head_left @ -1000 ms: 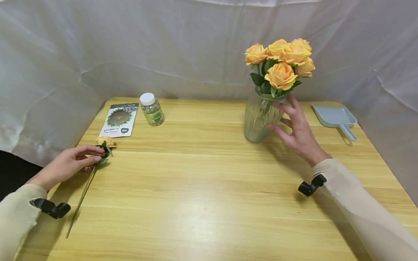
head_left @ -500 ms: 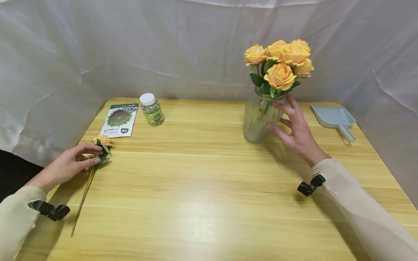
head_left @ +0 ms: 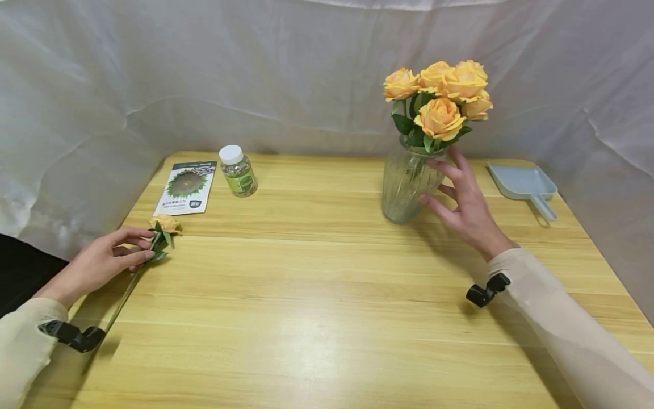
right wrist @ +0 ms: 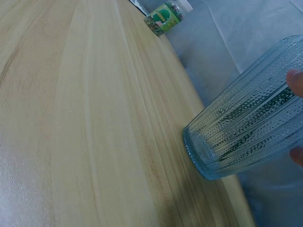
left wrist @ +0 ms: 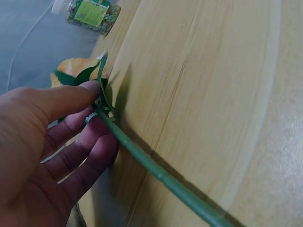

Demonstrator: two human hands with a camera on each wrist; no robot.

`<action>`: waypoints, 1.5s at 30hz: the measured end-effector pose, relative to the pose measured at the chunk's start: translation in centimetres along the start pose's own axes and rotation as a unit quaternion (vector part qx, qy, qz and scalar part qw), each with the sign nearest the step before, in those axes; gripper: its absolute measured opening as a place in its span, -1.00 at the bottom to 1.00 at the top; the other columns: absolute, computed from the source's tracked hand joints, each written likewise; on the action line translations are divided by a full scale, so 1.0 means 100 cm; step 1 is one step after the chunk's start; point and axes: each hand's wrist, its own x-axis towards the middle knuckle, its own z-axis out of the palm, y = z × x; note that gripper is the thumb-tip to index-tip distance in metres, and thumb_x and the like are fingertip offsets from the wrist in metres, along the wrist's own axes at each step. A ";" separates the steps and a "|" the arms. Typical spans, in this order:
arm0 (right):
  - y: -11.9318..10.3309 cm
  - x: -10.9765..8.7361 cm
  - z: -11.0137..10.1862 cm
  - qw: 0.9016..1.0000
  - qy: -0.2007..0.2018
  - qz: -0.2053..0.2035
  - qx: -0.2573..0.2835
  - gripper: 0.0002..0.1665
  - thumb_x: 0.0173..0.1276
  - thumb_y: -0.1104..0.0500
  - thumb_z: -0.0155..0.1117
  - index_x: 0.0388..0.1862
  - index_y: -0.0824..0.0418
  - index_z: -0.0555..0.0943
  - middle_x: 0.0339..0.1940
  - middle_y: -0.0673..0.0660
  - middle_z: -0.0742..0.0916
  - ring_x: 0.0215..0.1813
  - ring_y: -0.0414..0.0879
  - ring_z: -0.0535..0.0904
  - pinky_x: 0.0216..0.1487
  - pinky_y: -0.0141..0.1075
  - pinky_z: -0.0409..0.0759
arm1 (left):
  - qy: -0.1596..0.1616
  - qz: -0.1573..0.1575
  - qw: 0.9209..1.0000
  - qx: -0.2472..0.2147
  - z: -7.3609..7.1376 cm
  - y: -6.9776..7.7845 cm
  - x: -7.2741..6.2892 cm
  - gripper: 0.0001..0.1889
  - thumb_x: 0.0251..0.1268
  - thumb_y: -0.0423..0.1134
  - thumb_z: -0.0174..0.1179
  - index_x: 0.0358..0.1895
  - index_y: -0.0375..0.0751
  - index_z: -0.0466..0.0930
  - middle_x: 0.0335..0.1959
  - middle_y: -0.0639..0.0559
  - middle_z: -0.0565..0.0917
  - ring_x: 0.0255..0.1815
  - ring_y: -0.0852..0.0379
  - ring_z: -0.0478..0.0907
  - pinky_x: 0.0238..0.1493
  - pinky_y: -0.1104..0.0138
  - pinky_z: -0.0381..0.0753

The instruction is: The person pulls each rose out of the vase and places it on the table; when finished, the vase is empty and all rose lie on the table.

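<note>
My left hand (head_left: pixel 109 257) pinches a yellow-orange rose (head_left: pixel 164 223) just under its bloom, at the table's left side. In the left wrist view the thumb and fingertips meet at the leaves, and the green stem (left wrist: pixel 165 177) slants away to the lower right. My right hand (head_left: pixel 467 204) holds a ribbed clear glass vase (head_left: pixel 401 187) by its right side, thumb and fingers spread along the wall. Several yellow roses (head_left: pixel 440 118) with green leaves stand in this vase. Only two fingertips (right wrist: pixel 296 81) of that hand show in the right wrist view.
A seed packet (head_left: pixel 187 188) with a sunflower picture lies at the back left. Beside it stands a white-capped jar (head_left: pixel 239 173) with a green label. A light blue dustpan (head_left: pixel 525 183) lies at the back right. Pale cloth (head_left: pixel 286 74) hangs behind the wooden table (head_left: pixel 317 272).
The rose in my left hand has turned a little, its lower stem swinging left behind the wrist camera. The hand has shifted slightly left. My right hand and the vase look unmoved.
</note>
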 end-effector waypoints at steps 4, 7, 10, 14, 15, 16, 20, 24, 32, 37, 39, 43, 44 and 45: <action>-0.001 0.000 0.000 1.000 0.000 0.001 0.000 -0.14 0.38 0.52 0.46 0.59 0.22 0.37 0.85 0.13 0.08 0.82 0.14 0.09 0.41 -0.58 0.52 | 0.003 -0.013 1.000 -0.006 -0.002 0.001 -0.002 -0.50 0.63 -0.22 0.32 0.44 -0.38 0.44 -0.12 0.53 0.64 -0.30 0.34 0.72 -0.33 0.40 0.75; -0.002 0.000 0.000 1.000 0.000 0.001 0.000 -0.14 0.38 0.52 0.46 0.59 0.22 0.38 0.85 0.12 0.09 0.81 0.13 0.09 0.40 -0.58 0.52 | 0.010 -0.022 1.000 0.007 -0.005 0.003 -0.004 -0.51 0.64 -0.17 0.32 0.43 -0.33 0.47 -0.16 0.40 0.69 -0.33 0.30 0.72 -0.29 0.47 0.68; -0.003 0.000 0.000 1.000 0.001 0.000 -0.003 -0.15 0.39 0.51 0.46 0.58 0.22 0.38 0.85 0.12 0.10 0.81 0.14 0.10 0.40 -0.59 0.52 | 0.020 -0.034 0.999 0.006 -0.011 0.008 -0.007 -0.60 0.65 -0.15 0.30 0.39 -0.18 0.52 -0.26 0.24 0.75 -0.35 0.25 0.70 -0.33 0.45 0.62; -0.002 0.000 0.000 1.000 0.002 0.000 -0.001 -0.15 0.38 0.52 0.46 0.59 0.22 0.38 0.85 0.11 0.10 0.81 0.14 0.11 0.40 -0.58 0.53 | 0.031 -0.046 0.998 -0.004 -0.020 0.020 -0.007 -0.72 0.69 -0.07 0.25 0.31 0.13 0.55 -0.30 0.24 0.80 -0.32 0.22 0.69 -0.32 0.44 0.58; -0.002 0.000 0.000 1.000 0.002 0.000 0.000 -0.14 0.38 0.52 0.46 0.59 0.22 0.38 0.85 0.11 0.10 0.81 0.14 0.11 0.40 -0.57 0.53 | 0.032 -0.045 0.998 -0.004 -0.022 0.023 -0.006 -0.74 0.70 -0.05 0.24 0.30 0.18 0.55 -0.28 0.29 0.79 -0.30 0.23 0.69 -0.29 0.49 0.57; -0.002 -0.001 0.000 1.000 0.003 0.000 0.001 -0.14 0.37 0.52 0.46 0.59 0.23 0.38 0.85 0.11 0.10 0.81 0.13 0.10 0.40 -0.57 0.53 | 0.030 -0.048 0.998 -0.003 -0.024 0.027 -0.004 -0.74 0.70 -0.02 0.23 0.30 0.25 0.53 -0.25 0.36 0.78 -0.28 0.25 0.70 -0.27 0.53 0.56; 0.001 -0.002 0.000 1.000 0.003 0.001 0.001 -0.13 0.37 0.53 0.46 0.59 0.23 0.37 0.86 0.10 0.08 0.82 0.12 0.08 0.41 -0.56 0.53 | 0.033 -0.047 0.998 -0.007 -0.029 0.043 0.001 -0.72 0.71 0.02 0.21 0.32 0.32 0.50 -0.17 0.57 0.73 -0.21 0.32 0.72 -0.24 0.57 0.56; 0.002 -0.002 0.001 1.000 0.004 -0.001 -0.001 -0.14 0.37 0.53 0.45 0.59 0.24 0.36 0.86 0.11 0.09 0.81 0.14 0.10 0.41 -0.57 0.52 | 0.043 -0.040 0.998 -0.018 -0.030 0.061 0.006 -0.68 0.70 0.00 0.22 0.36 0.17 0.55 -0.16 0.55 0.75 -0.20 0.32 0.72 -0.21 0.57 0.61; 0.001 -0.001 0.001 1.000 0.005 0.004 0.001 -0.14 0.38 0.51 0.46 0.59 0.22 0.36 0.85 0.10 0.10 0.83 0.10 0.07 0.42 -0.55 0.53 | 0.039 -0.013 0.998 -0.040 -0.022 0.102 0.021 -0.64 0.67 -0.01 0.26 0.37 0.04 0.60 -0.20 0.28 0.83 -0.20 0.24 0.75 -0.11 0.60 0.67; 0.002 0.000 0.002 1.000 0.005 -0.002 0.006 -0.12 0.36 0.53 0.46 0.59 0.24 0.36 0.85 0.12 0.11 0.82 0.10 0.09 0.43 -0.55 0.53 | 0.025 0.008 0.998 -0.057 -0.010 0.128 0.032 -0.69 0.65 -0.04 0.29 0.31 0.06 0.64 -0.24 0.25 0.80 -0.22 0.22 0.75 -0.14 0.49 0.74; 0.001 0.000 0.003 1.000 0.006 -0.002 0.007 -0.13 0.37 0.52 0.47 0.59 0.24 0.36 0.85 0.11 0.11 0.81 0.11 0.12 0.42 -0.57 0.52 | 0.017 0.015 0.998 -0.057 -0.005 0.139 0.038 -0.68 0.65 -0.03 0.29 0.32 0.06 0.64 -0.22 0.24 0.80 -0.21 0.20 0.75 -0.14 0.45 0.75; 0.001 -0.001 0.002 1.000 0.007 -0.003 0.005 -0.12 0.36 0.52 0.47 0.59 0.24 0.36 0.85 0.10 0.11 0.80 0.12 0.13 0.42 -0.58 0.52 | 0.007 0.035 0.998 -0.058 0.006 0.162 0.047 -0.67 0.64 0.00 0.30 0.31 0.07 0.65 -0.19 0.11 0.79 -0.17 0.12 0.74 -0.12 0.42 0.75; 0.001 -0.001 0.002 1.000 0.007 -0.004 0.007 -0.12 0.35 0.53 0.47 0.59 0.24 0.36 0.85 0.11 0.11 0.80 0.12 0.13 0.41 -0.58 0.52 | 0.005 0.041 0.998 -0.057 0.009 0.168 0.050 -0.68 0.64 0.02 0.30 0.31 0.08 0.66 -0.18 0.09 0.79 -0.16 0.12 0.74 -0.12 0.41 0.73; 0.001 -0.001 0.001 1.000 0.007 -0.004 0.007 -0.12 0.35 0.54 0.46 0.59 0.25 0.36 0.85 0.12 0.11 0.80 0.12 0.12 0.41 -0.58 0.53 | 0.002 0.049 0.997 -0.056 0.012 0.174 0.052 -0.68 0.64 0.02 0.30 0.30 0.10 0.67 -0.17 0.07 0.79 -0.15 0.10 0.74 -0.14 0.40 0.72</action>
